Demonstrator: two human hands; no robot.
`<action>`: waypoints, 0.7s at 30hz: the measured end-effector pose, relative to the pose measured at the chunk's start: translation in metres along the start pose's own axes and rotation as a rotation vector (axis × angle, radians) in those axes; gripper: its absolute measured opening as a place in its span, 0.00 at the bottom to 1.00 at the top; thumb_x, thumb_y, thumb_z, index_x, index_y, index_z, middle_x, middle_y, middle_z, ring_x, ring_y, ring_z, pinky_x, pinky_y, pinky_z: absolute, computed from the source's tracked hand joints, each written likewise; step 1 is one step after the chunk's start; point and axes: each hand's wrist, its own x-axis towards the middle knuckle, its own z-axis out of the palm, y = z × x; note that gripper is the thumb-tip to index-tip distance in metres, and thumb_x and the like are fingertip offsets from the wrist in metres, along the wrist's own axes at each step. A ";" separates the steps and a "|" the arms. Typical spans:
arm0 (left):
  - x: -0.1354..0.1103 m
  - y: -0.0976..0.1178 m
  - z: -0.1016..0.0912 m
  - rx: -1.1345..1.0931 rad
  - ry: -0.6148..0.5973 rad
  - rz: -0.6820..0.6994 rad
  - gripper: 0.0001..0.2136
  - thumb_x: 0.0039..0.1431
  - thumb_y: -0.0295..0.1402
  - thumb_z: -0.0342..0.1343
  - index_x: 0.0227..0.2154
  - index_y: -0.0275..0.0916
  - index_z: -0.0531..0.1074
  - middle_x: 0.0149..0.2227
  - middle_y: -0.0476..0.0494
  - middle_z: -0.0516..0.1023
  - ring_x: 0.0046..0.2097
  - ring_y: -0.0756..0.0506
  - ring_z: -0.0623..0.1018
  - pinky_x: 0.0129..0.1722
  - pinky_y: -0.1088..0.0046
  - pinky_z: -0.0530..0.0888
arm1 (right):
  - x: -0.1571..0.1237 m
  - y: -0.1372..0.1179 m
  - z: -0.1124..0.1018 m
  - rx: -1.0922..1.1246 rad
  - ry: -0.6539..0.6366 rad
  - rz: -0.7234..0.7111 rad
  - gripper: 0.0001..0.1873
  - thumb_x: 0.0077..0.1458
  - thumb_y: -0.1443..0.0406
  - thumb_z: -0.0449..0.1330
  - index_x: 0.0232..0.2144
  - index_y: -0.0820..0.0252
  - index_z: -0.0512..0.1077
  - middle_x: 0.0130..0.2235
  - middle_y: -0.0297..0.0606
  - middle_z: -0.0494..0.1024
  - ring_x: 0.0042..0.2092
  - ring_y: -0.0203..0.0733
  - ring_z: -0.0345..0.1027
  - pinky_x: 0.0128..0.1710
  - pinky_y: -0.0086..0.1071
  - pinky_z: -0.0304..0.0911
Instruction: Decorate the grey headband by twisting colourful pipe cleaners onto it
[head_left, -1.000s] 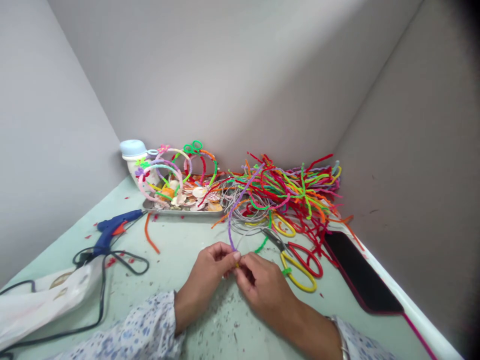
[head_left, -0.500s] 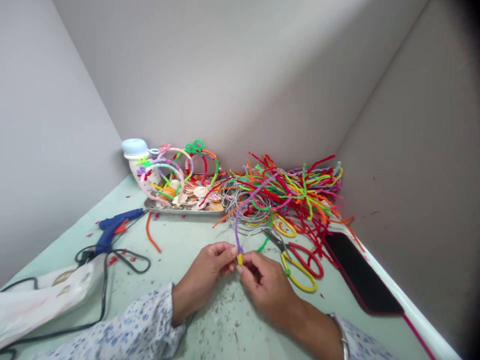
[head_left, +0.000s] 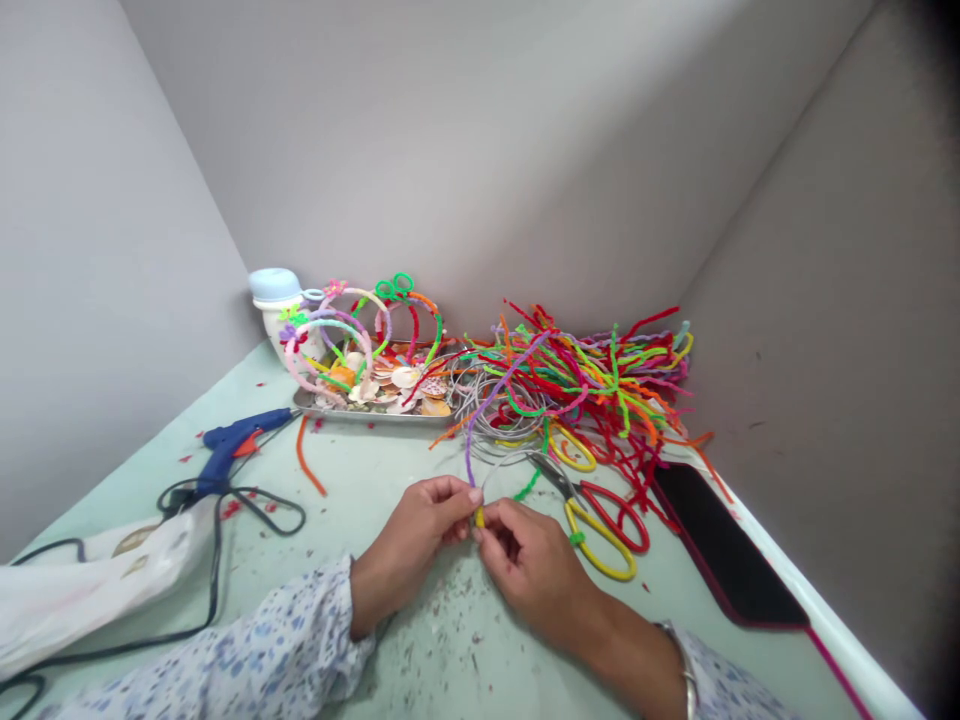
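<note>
Both my hands meet over the front middle of the table. My left hand (head_left: 427, 520) pinches a purple pipe cleaner (head_left: 470, 448) near its lower end, where a short yellow section (head_left: 480, 517) shows between the fingertips. My right hand (head_left: 529, 560) is closed on that same lower end from the right side. From my fingers the purple length curves up and back toward a heap of coloured pipe cleaners (head_left: 592, 375). Just right of my right hand lie scissors with red and yellow handles (head_left: 600, 540).
Shells fill a metal tray (head_left: 367, 412) at the back left, with decorated pipe-cleaner hoops (head_left: 352, 300) standing in it. Left of it are a white bottle (head_left: 279, 310), a blue glue gun (head_left: 225, 450) with its cord, and a plastic bag (head_left: 112, 590). A black phone (head_left: 731, 545) lies right.
My hands stay closed together on the pipe cleaner, the left thumb shifting slightly up over the yellow section. The whole view has moved a little.
</note>
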 end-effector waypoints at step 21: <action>-0.001 0.005 0.002 -0.229 -0.086 -0.105 0.09 0.52 0.27 0.57 0.21 0.34 0.63 0.19 0.55 0.55 0.21 0.56 0.53 0.22 0.78 0.50 | -0.004 0.006 0.006 -0.032 0.092 -0.090 0.05 0.57 0.68 0.52 0.33 0.60 0.69 0.29 0.35 0.71 0.31 0.38 0.64 0.32 0.30 0.57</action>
